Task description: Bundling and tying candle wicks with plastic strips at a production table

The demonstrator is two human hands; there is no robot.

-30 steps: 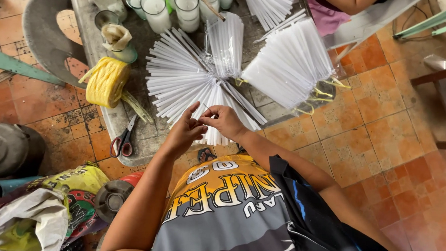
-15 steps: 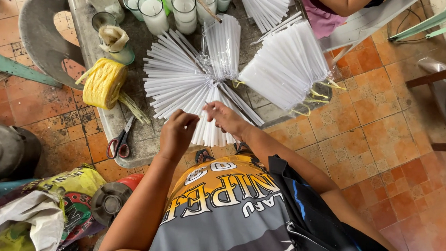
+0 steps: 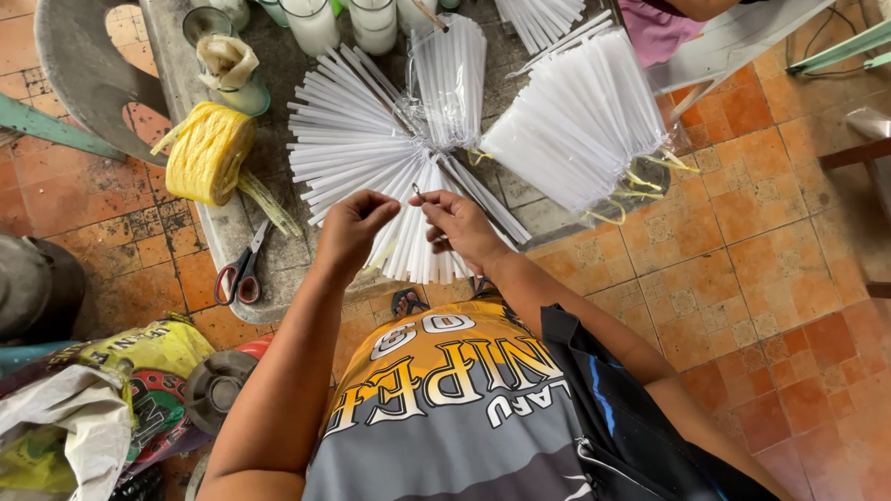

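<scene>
Orange floor tiles (image 3: 766,254) run under everything I see, and a grey tabletop (image 3: 216,230) stands in front of me. Nearest, my left hand (image 3: 354,232) is curled nearly closed, fingertips pinched together, and my right hand (image 3: 462,226) is pinched the same way just beside it. Between them a thin thread (image 3: 417,191) seems to be held; it is too fine for me to say which hand has it. Both hands hover over the gathered end of a fan of white sticks (image 3: 370,147), which I judge are spread so that their bound ends meet at one spot within easy reach. Red-handled scissors (image 3: 242,272) lie at the near edge by my left hand. A ball of yellow twine (image 3: 207,152) sits just beyond them, a loose strand trailing toward me. Farther off a second white bundle (image 3: 576,121) rests with yellow ties at its end, and glasses of white wax (image 3: 373,7) stand along the far side.
</scene>
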